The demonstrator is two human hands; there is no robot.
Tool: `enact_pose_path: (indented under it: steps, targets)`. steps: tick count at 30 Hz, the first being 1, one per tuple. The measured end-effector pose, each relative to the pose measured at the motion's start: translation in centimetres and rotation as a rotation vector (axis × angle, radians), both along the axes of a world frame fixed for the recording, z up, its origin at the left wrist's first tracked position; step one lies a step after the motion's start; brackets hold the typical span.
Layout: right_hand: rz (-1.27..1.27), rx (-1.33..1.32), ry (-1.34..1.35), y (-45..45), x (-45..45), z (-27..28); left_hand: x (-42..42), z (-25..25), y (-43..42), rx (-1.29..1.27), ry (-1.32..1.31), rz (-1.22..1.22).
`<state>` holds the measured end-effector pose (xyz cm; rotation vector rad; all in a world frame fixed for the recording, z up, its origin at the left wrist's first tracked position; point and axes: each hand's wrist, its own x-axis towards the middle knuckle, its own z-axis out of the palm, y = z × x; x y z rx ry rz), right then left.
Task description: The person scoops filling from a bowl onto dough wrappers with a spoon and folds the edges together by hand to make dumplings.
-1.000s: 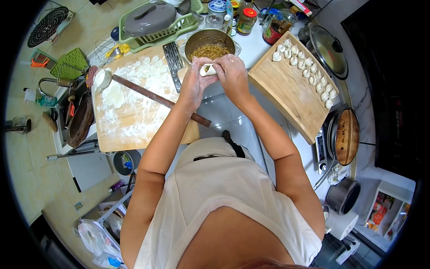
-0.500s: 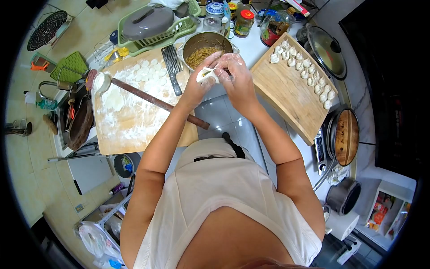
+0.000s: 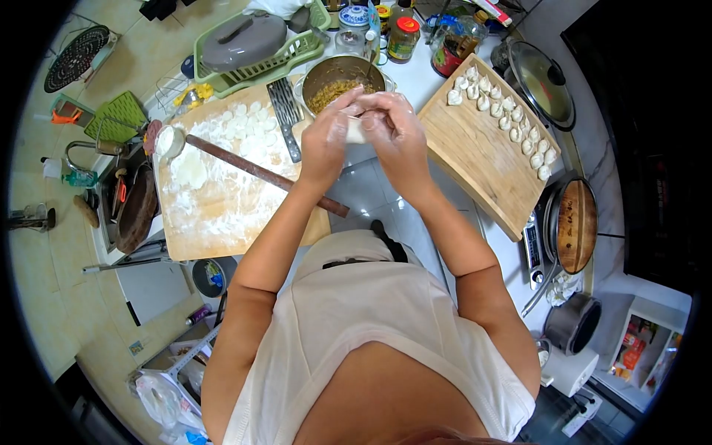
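Note:
My left hand (image 3: 328, 142) and my right hand (image 3: 394, 135) meet just below the filling pot, fingers closed around one white dumpling (image 3: 356, 131). Flour coats the fingers of both. Behind them the pot (image 3: 299, 87) holds brown chopped filling (image 3: 331, 94) and a utensil. To the left, a floury wooden board (image 3: 245, 204) carries round dough wrappers (image 3: 248, 122), a dark rolling pin (image 3: 256, 169) and a cleaver with a patterned blade (image 3: 285, 111). On the right, several finished dumplings (image 3: 515, 115) stand in rows on a wooden tray (image 3: 475, 156).
A green basket (image 3: 259, 70) with a grey lid is behind the board. Jars (image 3: 403, 41) stand behind the pot. At the right are a glass-lidded pan (image 3: 545, 85) and a wooden-lidded pan (image 3: 576, 226). The sink (image 3: 111, 215) is at the left.
The dumpling's opening and its filling showed earlier; now my fingers cover its top. Both hands have moved slightly down and closed in around it from both sides.

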<state>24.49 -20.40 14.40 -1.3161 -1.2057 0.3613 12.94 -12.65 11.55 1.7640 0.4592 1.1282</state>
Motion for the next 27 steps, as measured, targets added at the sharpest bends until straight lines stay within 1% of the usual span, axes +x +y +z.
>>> enact_pose_path:
  steps: [1, 3, 4, 7, 9, 16, 18, 21, 24, 27]
  targets:
    - [0.017, -0.004, 0.12, -0.1, -0.3, -0.1, 0.1, 0.3, -0.3, -0.24, -0.129, -0.069]
    - [0.032, 0.022, 0.224, -0.4, -1.1, -0.1, 0.3, 1.6, -0.8, -0.721, -0.389, -0.207]
    - [0.04, 0.034, 0.276, -0.5, -1.3, -0.1, 0.3, 1.3, -0.6, -0.766, -0.427, -0.235]
    - [-0.042, -0.003, -0.29, -0.5, -1.4, -1.1, 0.3, 1.2, -0.3, -0.914, -0.511, -0.313]
    - [-0.013, 0.006, -0.283, -0.3, -1.7, -2.2, 0.0, 2.8, -1.3, -1.035, -0.522, -0.354]
    - [-0.016, 0.044, -0.319, -0.1, -2.5, -2.4, 0.2, 1.0, -1.4, -1.085, -0.546, -0.448]
    - [0.005, 0.039, -0.287, -0.1, -2.6, -2.3, 0.3, 2.2, -2.0, -1.075, -0.561, -0.437]
    - [0.02, 0.024, -0.268, -0.2, -2.8, -1.8, 0.1, 2.7, -2.3, -1.034, -0.557, -0.466]
    - [-0.011, -0.023, -0.298, -0.8, -2.9, -1.2, -0.4, 1.7, -2.0, -0.756, -0.418, -0.384]
    - [-0.046, -0.069, -0.402, -1.3, -2.6, -0.6, -0.7, 2.2, -1.9, -0.442, -0.267, -0.22]
